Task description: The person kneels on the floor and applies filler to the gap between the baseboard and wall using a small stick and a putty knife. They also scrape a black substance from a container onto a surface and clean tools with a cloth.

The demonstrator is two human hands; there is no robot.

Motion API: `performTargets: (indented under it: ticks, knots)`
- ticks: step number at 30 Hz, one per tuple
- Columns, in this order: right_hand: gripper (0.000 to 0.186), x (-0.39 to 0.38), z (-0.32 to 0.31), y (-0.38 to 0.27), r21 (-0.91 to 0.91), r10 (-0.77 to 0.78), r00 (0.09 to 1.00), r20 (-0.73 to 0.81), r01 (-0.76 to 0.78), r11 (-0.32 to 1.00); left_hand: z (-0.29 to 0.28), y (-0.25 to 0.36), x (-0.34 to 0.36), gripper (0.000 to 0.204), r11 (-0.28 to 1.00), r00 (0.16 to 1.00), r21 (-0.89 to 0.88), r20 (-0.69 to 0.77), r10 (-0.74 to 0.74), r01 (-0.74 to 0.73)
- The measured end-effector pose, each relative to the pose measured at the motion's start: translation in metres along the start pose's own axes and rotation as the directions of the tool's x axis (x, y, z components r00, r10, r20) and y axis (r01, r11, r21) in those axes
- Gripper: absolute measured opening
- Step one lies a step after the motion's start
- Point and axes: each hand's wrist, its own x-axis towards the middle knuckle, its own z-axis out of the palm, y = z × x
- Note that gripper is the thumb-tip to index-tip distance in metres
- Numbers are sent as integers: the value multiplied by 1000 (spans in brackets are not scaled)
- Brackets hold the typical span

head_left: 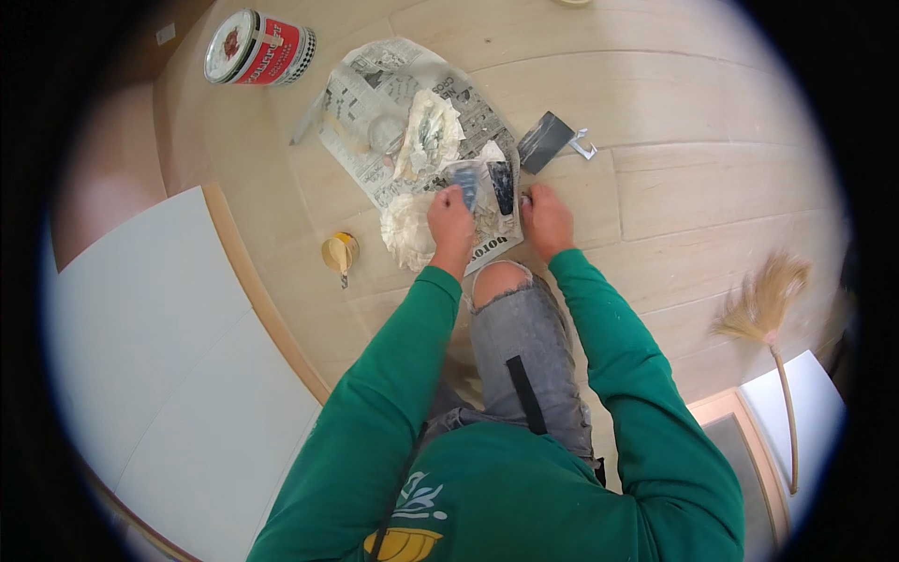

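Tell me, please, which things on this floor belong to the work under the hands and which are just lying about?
In hand:
left hand on a small blue-grey piece
right hand at the newspaper's edge
newspaper
crumpled white rag

Lying about:
red and white tin
roll of tape
dark scraper
straw broom

pale wood-look floor tiles (712, 187) in even daylight, white panels (159, 356) at left, a straw broom (763, 314) lying right.
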Motion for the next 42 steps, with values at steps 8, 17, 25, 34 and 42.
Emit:
performTargets:
  ticks: [8, 17, 25, 34, 42]
  knots:
    - [18, -3, -47, -26, 638, 245, 948, -203, -62, 768, 25, 7, -23, 24, 962, 957, -41, 99, 274, -271]
    - [14, -24, -17, -32, 779, 340, 936, -90, -147, 609, 50, 22, -25, 29, 714, 872, 505, 217, 438, -484]
    - [14, -39, -16, -29, 594, 193, 952, -236, -16, 805, 26, 2, -33, 31, 808, 954, 536, -11, 298, -246]
    - [16, -30, -3, -47, 558, 154, 971, -185, -25, 830, 32, -16, -13, 36, 928, 976, 303, 48, 214, -218]
    - [23, -19, -2, -11, 465, 229, 971, -75, -169, 869, 5, -27, -24, 31, 875, 979, 446, 152, 134, -189]
